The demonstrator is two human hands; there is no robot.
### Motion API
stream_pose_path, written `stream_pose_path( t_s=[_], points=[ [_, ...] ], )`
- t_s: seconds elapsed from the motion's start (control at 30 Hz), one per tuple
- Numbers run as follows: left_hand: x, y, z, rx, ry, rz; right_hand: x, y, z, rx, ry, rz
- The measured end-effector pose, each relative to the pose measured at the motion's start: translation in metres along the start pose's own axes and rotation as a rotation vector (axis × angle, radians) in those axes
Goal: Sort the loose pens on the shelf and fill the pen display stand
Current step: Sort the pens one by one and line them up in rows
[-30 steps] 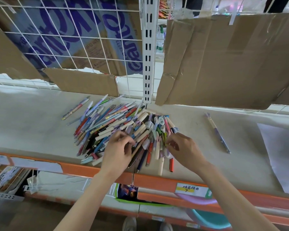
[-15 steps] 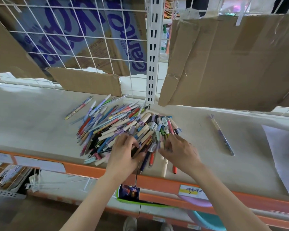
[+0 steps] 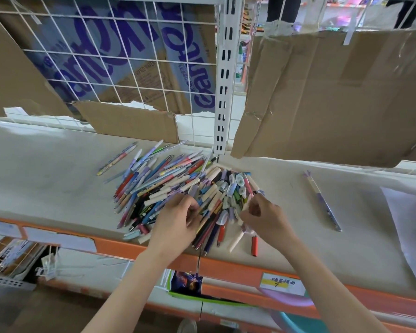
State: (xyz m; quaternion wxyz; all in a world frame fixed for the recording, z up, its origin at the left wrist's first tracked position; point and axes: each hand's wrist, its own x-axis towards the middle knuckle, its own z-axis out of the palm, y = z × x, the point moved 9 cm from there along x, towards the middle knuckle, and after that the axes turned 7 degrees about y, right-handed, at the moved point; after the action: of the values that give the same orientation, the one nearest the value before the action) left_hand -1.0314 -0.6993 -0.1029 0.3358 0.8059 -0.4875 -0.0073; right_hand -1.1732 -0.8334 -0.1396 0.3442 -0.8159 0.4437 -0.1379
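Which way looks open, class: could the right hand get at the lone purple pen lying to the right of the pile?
Probably yes. The right hand is busy at the pen pile, but only bare shelf lies between it and the purple pen, which lies apart with nothing on it.

We stood before a white wire grid and slotted post, backed with torn cardboard.

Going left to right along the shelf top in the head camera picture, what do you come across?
Lone pink and yellow pen → the big pile of pens → left hand in the pile → right hand at the pile's right edge → single purple pen lying apart → white paper sheet.
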Motion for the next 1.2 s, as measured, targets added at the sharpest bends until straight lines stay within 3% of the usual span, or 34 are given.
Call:
stream_pose_path(
  t_s=[0.13, 0.27, 0.43, 0.57, 0.73, 0.8, 1.2],
  points=[
    [0.003, 0.02, 0.008, 0.19, -0.005, 0.086, 0.001, 0.006, -0.005, 0.128, 0.041, 0.037],
    [0.004, 0.014, 0.023, 0.427, -0.12, 0.039, -0.003, 0.008, -0.006, 0.218, 0.038, 0.037],
    [0.008, 0.011, 0.033, 0.533, -0.212, 0.029, -0.006, 0.009, -0.015, 0.365, 0.079, 0.05],
    [0.008, 0.009, 0.018, 0.313, -0.177, -0.033, -0.008, 0.0, -0.029, 0.572, 0.125, 0.021],
    [0.0, -0.004, 0.017, -0.271, -0.239, -0.335, -0.004, -0.01, -0.04, 0.84, 0.158, 0.04],
    [-0.004, -0.003, 0.018, -0.403, -0.241, -0.396, -0.002, -0.016, -0.044, 0.888, 0.185, 0.024],
    [-0.007, 0.01, 0.014, -0.376, -0.28, -0.285, 0.002, -0.018, -0.046, 0.883, 0.241, 0.0]
  ],
)
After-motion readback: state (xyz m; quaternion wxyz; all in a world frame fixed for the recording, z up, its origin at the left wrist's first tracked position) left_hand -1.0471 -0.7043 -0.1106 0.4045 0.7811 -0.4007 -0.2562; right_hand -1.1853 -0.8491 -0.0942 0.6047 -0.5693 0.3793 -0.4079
